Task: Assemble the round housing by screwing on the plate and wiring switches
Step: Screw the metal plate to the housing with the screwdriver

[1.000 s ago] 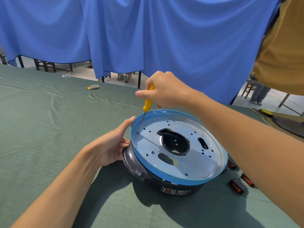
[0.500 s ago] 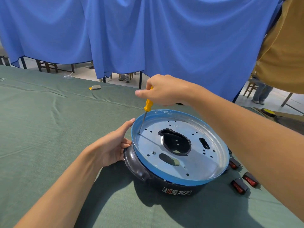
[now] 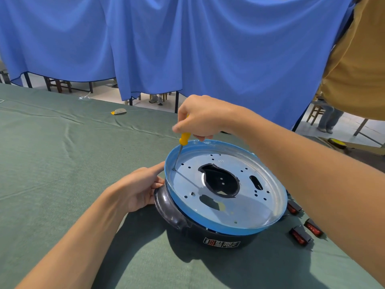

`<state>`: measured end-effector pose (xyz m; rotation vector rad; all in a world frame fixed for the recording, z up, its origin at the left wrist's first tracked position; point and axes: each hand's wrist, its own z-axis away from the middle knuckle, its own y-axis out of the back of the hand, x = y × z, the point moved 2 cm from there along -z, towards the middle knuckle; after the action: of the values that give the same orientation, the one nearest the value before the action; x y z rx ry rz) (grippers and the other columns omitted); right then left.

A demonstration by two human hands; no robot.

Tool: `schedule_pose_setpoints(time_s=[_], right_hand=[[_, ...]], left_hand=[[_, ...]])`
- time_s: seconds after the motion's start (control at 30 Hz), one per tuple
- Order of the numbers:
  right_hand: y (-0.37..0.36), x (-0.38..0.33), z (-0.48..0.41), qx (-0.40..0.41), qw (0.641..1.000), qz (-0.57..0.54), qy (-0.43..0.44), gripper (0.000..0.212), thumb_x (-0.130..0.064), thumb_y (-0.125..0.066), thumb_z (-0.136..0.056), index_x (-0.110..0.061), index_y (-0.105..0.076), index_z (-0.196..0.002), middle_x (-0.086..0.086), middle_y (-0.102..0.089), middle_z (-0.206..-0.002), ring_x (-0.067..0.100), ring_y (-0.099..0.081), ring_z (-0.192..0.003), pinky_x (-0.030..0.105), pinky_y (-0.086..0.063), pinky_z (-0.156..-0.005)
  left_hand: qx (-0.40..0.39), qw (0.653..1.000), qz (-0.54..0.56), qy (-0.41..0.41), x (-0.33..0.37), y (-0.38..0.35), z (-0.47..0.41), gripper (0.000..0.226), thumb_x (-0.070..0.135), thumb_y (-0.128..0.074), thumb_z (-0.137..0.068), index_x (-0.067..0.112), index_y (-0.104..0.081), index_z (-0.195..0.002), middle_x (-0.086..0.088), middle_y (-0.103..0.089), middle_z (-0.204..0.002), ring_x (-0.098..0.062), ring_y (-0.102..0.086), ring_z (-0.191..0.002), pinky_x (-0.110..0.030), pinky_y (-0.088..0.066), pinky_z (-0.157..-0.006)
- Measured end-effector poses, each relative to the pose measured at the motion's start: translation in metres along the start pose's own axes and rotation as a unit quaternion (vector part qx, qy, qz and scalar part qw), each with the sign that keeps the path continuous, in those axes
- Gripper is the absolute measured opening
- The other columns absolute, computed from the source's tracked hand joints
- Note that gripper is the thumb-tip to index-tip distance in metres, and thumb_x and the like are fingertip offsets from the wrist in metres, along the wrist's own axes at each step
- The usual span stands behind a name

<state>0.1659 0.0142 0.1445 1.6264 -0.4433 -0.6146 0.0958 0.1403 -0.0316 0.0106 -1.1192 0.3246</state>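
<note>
Head view, the only one supplied.

The housing, dark and round, sits on the green tabletop in front of the person. The plate lies in its top, inside a blue rim.

Right hand: fingers closed round the yellow screwdriver. The shaft stands nearly upright, with its tip on a screw at the plate's left edge.

Left hand: pressed against the housing's left side, thumb straight along the blue rim, fingers lightly bent against the wall. It braces the housing and clasps nothing.

Three switches, black with red rockers, lie on the tabletop just right of the housing. No wires to them are visible.

Assessment:
- **Housing:** it appears rigid and fairly light. Being round and resting on cloth, it is liable to turn under screwdriver torque. The best hold is the side wall or the glossy lug at front left.
- **Plate:** thin sheet metal, stiff, and probably sharp at the cut-outs. Handle it by the outer edge.
- **Switches:** small and light. Pinch them by the body sides.
</note>
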Motion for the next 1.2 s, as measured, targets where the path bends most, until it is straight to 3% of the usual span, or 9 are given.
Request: schedule_pose_setpoints(time_s=[0.1, 0.2, 0.37, 0.57, 0.8, 0.93, 1.03, 1.13, 1.2], right_hand=[[-0.004, -0.001, -0.005, 0.039, 0.999, 0.002, -0.036, 0.035, -0.034, -0.054, -0.089, -0.009, -0.061, -0.067, -0.004, -0.053, -0.036, 0.016, -0.049, -0.040, 0.013, -0.032, -0.035], [-0.002, -0.003, -0.006, 0.026, 0.999, 0.014, -0.041, 0.036, -0.034, -0.055, -0.089, -0.011, -0.058, -0.061, -0.006, -0.050, -0.033, 0.014, -0.047, -0.037, 0.016, -0.034, -0.039], [0.003, -0.005, 0.001, -0.038, 0.999, 0.028, -0.015, 0.022, -0.030, -0.059, -0.090, -0.011, -0.069, -0.084, -0.001, -0.066, -0.057, 0.012, -0.057, -0.049, 0.017, -0.040, -0.044], [0.012, -0.015, 0.013, -0.037, 0.991, 0.103, 0.072, 0.006, -0.031, -0.071, -0.084, -0.028, -0.066, -0.083, -0.006, -0.064, -0.089, 0.008, -0.057, -0.074, 0.023, -0.037, -0.052], [0.014, -0.022, 0.008, -0.032, 0.988, 0.099, 0.113, 0.003, -0.025, -0.074, -0.080, -0.026, -0.071, -0.080, -0.007, -0.068, -0.074, 0.008, -0.063, -0.069, 0.022, -0.042, -0.049], [0.004, -0.015, -0.001, -0.004, 0.997, 0.061, 0.053, 0.036, -0.037, -0.059, -0.089, -0.007, -0.067, -0.070, 0.000, -0.065, -0.047, 0.009, -0.059, -0.038, 0.016, -0.045, -0.038], [0.001, -0.012, -0.004, 0.011, 0.997, 0.067, 0.025, 0.047, -0.047, -0.054, -0.090, -0.009, -0.059, -0.063, -0.003, -0.061, -0.041, 0.008, -0.053, -0.031, 0.018, -0.044, -0.041], [0.007, -0.014, -0.003, -0.031, 0.998, 0.056, 0.014, 0.040, -0.049, -0.059, -0.088, -0.010, -0.066, -0.084, 0.003, -0.068, -0.063, 0.010, -0.058, -0.039, 0.015, -0.042, -0.038], [0.007, -0.016, -0.002, -0.028, 0.996, 0.076, 0.038, 0.031, -0.040, -0.061, -0.086, -0.011, -0.069, -0.094, 0.007, -0.071, -0.082, 0.016, -0.068, -0.059, 0.017, -0.040, -0.040]], left_hand=[[0.000, 1.000, -0.001, 0.001, -0.001, 0.000, 0.000, 0.104, 0.062, -0.076, -0.053, -0.010, -0.060, -0.126, -0.016, -0.056, -0.109, -0.032, -0.050, -0.096, -0.051, -0.044, -0.105], [-0.001, 1.000, -0.005, -0.003, 0.000, -0.001, 0.001, 0.103, 0.061, -0.077, -0.049, -0.011, -0.063, -0.121, -0.019, -0.059, -0.106, -0.033, -0.051, -0.094, -0.046, -0.051, -0.092], [0.008, 1.000, 0.001, 0.000, 0.000, -0.001, 0.001, 0.086, 0.055, -0.074, -0.067, -0.011, -0.063, -0.121, -0.018, -0.057, -0.105, -0.032, -0.048, -0.094, -0.044, -0.046, -0.089], [0.019, 1.000, 0.004, -0.003, 0.001, -0.002, 0.003, 0.078, 0.051, -0.072, -0.078, -0.012, -0.062, -0.122, -0.022, -0.062, -0.105, -0.032, -0.054, -0.090, -0.038, -0.052, -0.076], [0.021, 1.000, 0.008, -0.013, 0.001, -0.002, 0.006, 0.086, 0.053, -0.074, -0.067, -0.013, -0.062, -0.120, -0.021, -0.058, -0.103, -0.032, -0.050, -0.090, -0.036, -0.050, -0.072], [0.009, 1.000, 0.012, -0.016, 0.002, -0.003, 0.007, 0.090, 0.054, -0.074, -0.059, -0.012, -0.063, -0.119, -0.021, -0.056, -0.105, -0.031, -0.051, -0.085, -0.035, -0.048, -0.070], [0.006, 1.000, 0.008, -0.012, 0.002, -0.003, 0.007, 0.091, 0.054, -0.073, -0.060, -0.012, -0.062, -0.122, -0.020, -0.056, -0.106, -0.032, -0.048, -0.093, -0.036, -0.049, -0.072], [0.006, 1.000, -0.003, -0.012, 0.002, -0.002, 0.007, 0.095, 0.058, -0.073, -0.058, -0.012, -0.063, -0.121, -0.022, -0.060, -0.103, -0.033, -0.055, -0.087, -0.036, -0.054, -0.068], [0.003, 1.000, -0.011, -0.007, 0.002, 0.000, 0.007, 0.101, 0.068, -0.071, -0.060, -0.013, -0.062, -0.121, -0.020, -0.061, -0.102, -0.032, -0.058, -0.082, -0.036, -0.058, -0.066]])
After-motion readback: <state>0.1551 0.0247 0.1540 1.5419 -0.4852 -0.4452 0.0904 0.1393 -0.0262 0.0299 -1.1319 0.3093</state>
